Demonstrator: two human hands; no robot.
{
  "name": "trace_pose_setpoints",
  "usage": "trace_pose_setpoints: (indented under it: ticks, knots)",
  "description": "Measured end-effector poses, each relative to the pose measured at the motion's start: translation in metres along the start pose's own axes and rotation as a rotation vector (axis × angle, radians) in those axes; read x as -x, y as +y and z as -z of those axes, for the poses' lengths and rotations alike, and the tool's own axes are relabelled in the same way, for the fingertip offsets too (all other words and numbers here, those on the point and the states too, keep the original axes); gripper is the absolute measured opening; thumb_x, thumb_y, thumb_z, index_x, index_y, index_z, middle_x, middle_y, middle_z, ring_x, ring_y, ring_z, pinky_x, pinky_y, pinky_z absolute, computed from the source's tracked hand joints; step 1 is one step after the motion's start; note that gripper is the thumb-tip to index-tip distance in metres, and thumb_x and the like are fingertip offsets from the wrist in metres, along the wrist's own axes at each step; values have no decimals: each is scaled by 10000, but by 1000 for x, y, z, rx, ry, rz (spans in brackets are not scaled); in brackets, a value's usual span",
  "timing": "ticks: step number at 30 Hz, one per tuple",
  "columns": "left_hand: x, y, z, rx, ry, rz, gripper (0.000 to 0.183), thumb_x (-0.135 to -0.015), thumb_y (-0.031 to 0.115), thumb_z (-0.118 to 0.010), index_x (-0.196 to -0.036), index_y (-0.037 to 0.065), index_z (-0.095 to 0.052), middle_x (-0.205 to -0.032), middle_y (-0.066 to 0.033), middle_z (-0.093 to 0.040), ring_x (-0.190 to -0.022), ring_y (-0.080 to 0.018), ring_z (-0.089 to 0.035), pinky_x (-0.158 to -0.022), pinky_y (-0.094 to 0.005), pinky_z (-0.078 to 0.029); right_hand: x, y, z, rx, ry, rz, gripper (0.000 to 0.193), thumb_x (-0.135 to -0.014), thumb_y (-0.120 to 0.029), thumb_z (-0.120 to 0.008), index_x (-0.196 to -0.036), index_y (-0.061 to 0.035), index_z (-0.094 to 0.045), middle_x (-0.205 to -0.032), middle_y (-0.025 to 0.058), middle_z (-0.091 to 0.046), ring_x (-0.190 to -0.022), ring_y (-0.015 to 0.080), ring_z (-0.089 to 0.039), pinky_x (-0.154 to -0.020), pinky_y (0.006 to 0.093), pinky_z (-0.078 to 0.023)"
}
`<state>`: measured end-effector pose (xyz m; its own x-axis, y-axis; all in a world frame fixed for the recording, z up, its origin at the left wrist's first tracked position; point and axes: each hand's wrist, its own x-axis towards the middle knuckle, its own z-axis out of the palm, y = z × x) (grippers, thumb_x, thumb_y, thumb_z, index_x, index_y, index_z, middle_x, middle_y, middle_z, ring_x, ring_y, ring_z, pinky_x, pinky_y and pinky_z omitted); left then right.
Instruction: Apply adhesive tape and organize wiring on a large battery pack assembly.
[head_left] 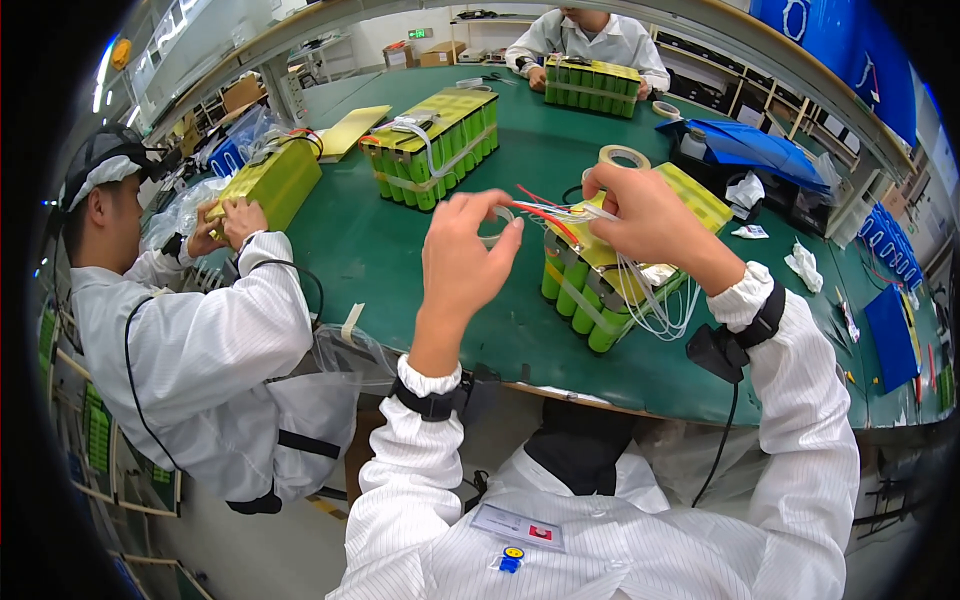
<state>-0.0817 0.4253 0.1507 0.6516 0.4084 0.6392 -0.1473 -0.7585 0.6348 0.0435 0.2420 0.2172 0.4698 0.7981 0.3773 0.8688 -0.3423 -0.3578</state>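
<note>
In front of me a battery pack (575,290) of green cylindrical cells with a yellow top stands on the green table. My right hand (650,215) is closed over its top, pinching a bundle of thin white wires (588,211). Red wires (548,218) run from the bundle toward my left hand (465,260). That hand is curled left of the pack, with a pale ring-shaped roll of tape (492,240) between thumb and fingers. More white wires (665,305) hang in loops down the pack's near right side. My fingers partly hide the wire ends.
Another battery pack (435,150) stands at the far left. A person (190,300) on my left handles a yellow-wrapped pack (270,185); another person (590,45) sits opposite with a green pack (592,88). A tape roll (624,157) and blue sheeting (750,150) lie beyond my right hand.
</note>
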Motion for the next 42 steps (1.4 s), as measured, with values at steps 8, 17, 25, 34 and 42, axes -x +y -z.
trace_pose_setpoints:
  ticks: [8, 17, 25, 34, 42]
  knots:
    - [-38, -33, 10, 224, -346, -126, 287, -814, 111, -692, -1089, 58, -627, -827, -81, -673, -781, -221, -620, -781, -345, -481, 4, -10, -10, 243, 17, -2, 290, -758, -209, -722, -928, 3, -623, -676, 137, -624, -640, 288, -618, -598, 393, -457]
    - [-21, -55, 15, 418, -731, -11, 183, -861, 140, -684, -987, 8, -697, -731, -47, -666, -657, -107, -582, -632, -260, -466, -17, -22, -15, 488, -222, 40, 215, -814, -186, -649, -913, 4, -630, -870, 177, -652, -769, 371, -623, -706, 454, -489]
    - [-23, -62, 1, 836, -879, 92, 344, -952, 300, -591, -888, -10, -727, -674, -57, -663, -602, -123, -619, -599, -254, -470, -47, -33, -15, 323, -346, -103, 191, -794, -144, -615, -751, 39, -651, -753, 254, -631, -749, 421, -625, -690, 484, -513]
    - [-41, -62, -16, 725, -1026, 365, 336, -963, 297, -578, -846, 4, -695, -545, -23, -584, -496, -109, -567, -548, -229, -444, -57, -19, -15, 599, -322, -170, 202, -791, -141, -551, -846, 35, -633, -827, 263, -636, -803, 445, -620, -714, 508, -512]
    - [-66, -66, -40, 471, -640, 42, 352, -787, 213, -774, -1054, 37, -628, -957, -48, -629, -725, -128, -571, -604, -257, -468, -63, -15, 1, 257, -374, -235, 410, -689, -69, -589, -1091, 8, -592, -783, 228, -639, -751, 395, -640, -690, 454, -515]
